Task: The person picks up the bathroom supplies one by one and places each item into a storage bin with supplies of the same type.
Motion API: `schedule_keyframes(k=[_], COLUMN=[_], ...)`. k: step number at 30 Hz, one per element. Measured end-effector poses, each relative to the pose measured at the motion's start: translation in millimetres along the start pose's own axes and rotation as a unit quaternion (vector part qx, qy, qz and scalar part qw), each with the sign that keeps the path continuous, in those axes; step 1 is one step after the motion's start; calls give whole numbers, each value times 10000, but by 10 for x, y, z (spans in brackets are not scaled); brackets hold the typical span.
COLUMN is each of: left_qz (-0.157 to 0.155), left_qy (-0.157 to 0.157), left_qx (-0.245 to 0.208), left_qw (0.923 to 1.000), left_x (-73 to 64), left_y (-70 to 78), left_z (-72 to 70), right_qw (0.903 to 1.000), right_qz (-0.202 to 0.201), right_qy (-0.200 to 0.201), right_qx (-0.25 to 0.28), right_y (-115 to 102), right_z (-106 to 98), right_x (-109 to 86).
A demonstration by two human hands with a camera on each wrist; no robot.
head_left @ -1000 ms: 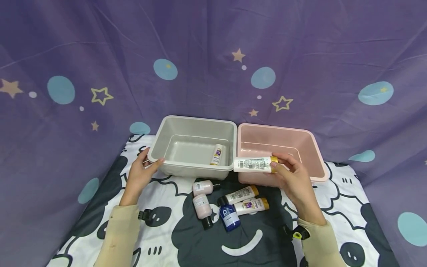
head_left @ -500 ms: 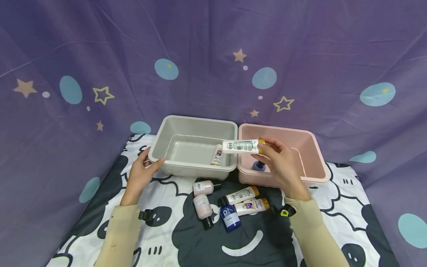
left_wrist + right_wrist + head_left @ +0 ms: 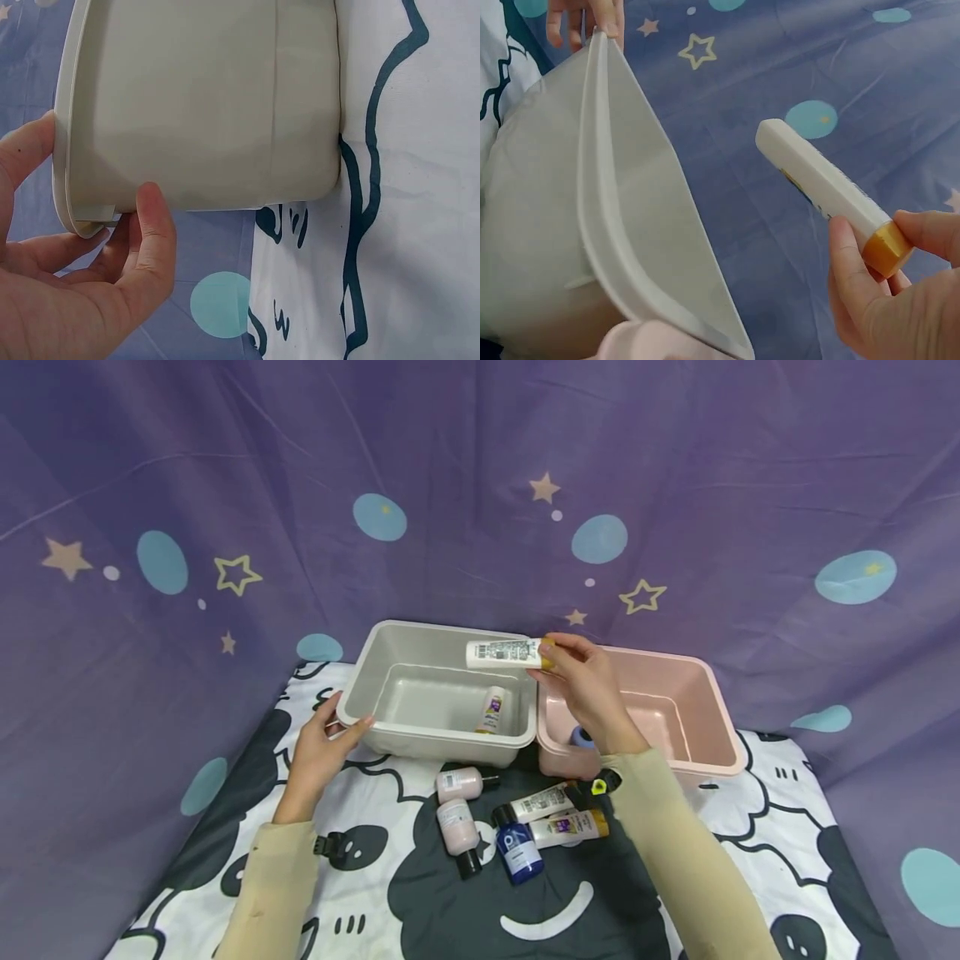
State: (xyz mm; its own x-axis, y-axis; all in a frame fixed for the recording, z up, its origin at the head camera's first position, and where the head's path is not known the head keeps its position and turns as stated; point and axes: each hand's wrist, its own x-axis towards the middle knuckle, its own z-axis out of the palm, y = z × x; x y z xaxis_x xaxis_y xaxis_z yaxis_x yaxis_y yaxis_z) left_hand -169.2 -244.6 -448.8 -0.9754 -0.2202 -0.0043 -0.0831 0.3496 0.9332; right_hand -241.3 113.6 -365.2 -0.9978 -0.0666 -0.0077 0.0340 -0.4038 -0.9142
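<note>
My left hand (image 3: pixel 321 756) grips the near left corner of a grey plastic bin (image 3: pixel 442 739); in the left wrist view the fingers curl under its rim. A white tube with a gold cap (image 3: pixel 504 653) is pinched by its cap end in my right hand (image 3: pixel 588 689). It lies level over the right side of the grey bin, label print facing up. A similar white tube (image 3: pixel 491 710) leans inside that bin. Under my right forearm stands a pink bin (image 3: pixel 720 752), with a blue bottle (image 3: pixel 581 737) partly hidden inside.
In front of the bins, on the sheep-print cloth, lie two pale pink bottles (image 3: pixel 457 827) with black caps, a dark blue bottle (image 3: pixel 519 852) and white tubes with gold caps (image 3: pixel 566 829). A purple curtain (image 3: pixel 480 485) rises behind the bins.
My right hand has carried the white tube left and away from me, from the pink bin's near edge to above the grey bin. My left hand has stayed at the corner.
</note>
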Motion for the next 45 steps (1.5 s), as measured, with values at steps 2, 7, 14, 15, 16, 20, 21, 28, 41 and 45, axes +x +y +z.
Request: schedule_keyframes(k=[2, 7, 14, 15, 16, 20, 21, 28, 41, 45], left_qz=[0, 12, 83, 105, 109, 63, 62, 122, 93, 99], left_qy=[11, 16, -21, -28, -22, 6, -1, -6, -1, -13], left_qx=[-14, -53, -139, -155, -159, -186, -194, -272, -312, -352], left_qw=[10000, 10000, 9999, 9998, 9998, 9998, 9998, 9996, 9995, 9993], left_x=[-5, -29, -52, -53, -52, -51, -52, -72, -73, -62], left_y=[2, -2, -7, -10, -14, -27, -26, -7, 34, 20], left_z=[3, 4, 22, 25, 29, 45, 50, 78, 136, 141], right_qw=[10000, 9998, 9991, 9988, 9986, 9976, 9975, 9953, 9904, 9898], right_qz=[43, 195, 428, 470, 514, 630, 631, 653, 834, 833], right_qy=[4, -39, 83, 118, 152, 253, 272, 354, 629, 585], right_qx=[26, -38, -4, 0, -7, -114, -167, -620, -904, -995], right_y=[11, 77, 193, 206, 220, 276, 289, 373, 508, 529], right_z=[49, 154, 261, 273, 282, 320, 327, 362, 296, 288], right_x=[91, 318, 538, 559, 580, 656, 673, 773, 787, 778])
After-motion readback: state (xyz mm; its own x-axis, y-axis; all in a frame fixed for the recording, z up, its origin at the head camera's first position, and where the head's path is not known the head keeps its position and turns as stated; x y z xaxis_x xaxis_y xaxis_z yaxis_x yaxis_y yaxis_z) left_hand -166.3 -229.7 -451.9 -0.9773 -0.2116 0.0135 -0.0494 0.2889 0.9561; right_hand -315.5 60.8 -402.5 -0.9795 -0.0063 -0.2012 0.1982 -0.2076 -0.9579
